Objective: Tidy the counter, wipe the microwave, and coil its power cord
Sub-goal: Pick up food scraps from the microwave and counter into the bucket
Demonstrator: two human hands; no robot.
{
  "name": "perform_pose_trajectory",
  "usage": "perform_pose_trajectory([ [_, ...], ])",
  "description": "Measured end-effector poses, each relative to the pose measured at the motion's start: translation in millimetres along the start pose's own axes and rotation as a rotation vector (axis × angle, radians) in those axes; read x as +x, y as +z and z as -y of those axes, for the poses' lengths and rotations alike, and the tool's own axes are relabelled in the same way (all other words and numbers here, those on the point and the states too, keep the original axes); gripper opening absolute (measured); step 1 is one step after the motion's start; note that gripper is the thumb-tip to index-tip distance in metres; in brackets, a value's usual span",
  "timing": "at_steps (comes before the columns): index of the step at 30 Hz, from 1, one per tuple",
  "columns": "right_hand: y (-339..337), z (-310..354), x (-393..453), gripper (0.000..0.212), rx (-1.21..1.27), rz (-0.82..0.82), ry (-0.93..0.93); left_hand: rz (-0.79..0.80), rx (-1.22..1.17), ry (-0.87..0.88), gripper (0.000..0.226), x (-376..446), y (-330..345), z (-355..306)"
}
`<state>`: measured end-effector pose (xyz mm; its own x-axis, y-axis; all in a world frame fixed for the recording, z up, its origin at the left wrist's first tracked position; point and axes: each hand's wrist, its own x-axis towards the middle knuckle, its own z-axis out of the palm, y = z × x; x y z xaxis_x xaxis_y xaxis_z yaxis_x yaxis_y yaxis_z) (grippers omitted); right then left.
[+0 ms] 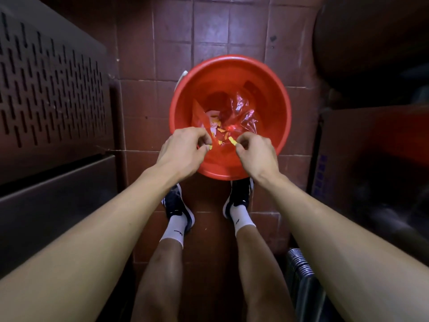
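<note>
Frame centre: left hand (183, 148) and right hand (253, 151) each pinch a yellow scrap (232, 140) over red bucket (282, 126); right scrap's long axis runs upper-left to lower-right

Red plastic bucket (274, 94), round and upright on the tiled floor, seen from directly above; a pale handle end shows at its upper-left rim. Inside lie crumpled clear plastic wrap (241, 112), white paper, and small yellow-orange scraps (220, 130). Left hand (183, 149) and right hand (255, 152) are held over the near rim, fingers curled. Each pinches a small yellow scrap: the left-hand scrap (210, 147) at the fingertips, the right-hand scrap (232, 140) projecting toward the bucket's centre.
</note>
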<state>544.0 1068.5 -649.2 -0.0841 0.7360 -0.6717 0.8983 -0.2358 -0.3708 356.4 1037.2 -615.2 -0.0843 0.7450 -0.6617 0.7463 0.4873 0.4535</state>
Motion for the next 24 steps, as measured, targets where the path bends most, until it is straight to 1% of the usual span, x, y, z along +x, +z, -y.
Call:
perform_pose_trajectory([
  [4, 5, -7, 9, 0.019, 0.024, 0.044, 0.001, 0.006, -0.016, -0.001, 0.004, 9, 10, -1],
  [7, 5, -15, 10, 0.02, 0.061, 0.041, 0.046, -0.012, -0.029, 0.013, 0.006, 12, 14, -1],
  [11, 5, -23, 7, 0.021, 0.073, 0.047, 0.057, -0.033, -0.061, 0.009, 0.007, 17, 18, -5],
  [16, 8, -28, 7, 0.021, 0.105, 0.047, 0.058, -0.059, -0.125, -0.027, 0.007, 31, 22, -15],
  [20, 10, -31, 7, 0.022, 0.103, 0.029, 0.034, -0.1, -0.174, -0.099, 0.011, 37, 27, -16],
  [24, 7, -32, 5, 0.024, 0.086, 0.033, 0.014, -0.061, -0.151, -0.128, 0.012, 32, 31, -12],
])
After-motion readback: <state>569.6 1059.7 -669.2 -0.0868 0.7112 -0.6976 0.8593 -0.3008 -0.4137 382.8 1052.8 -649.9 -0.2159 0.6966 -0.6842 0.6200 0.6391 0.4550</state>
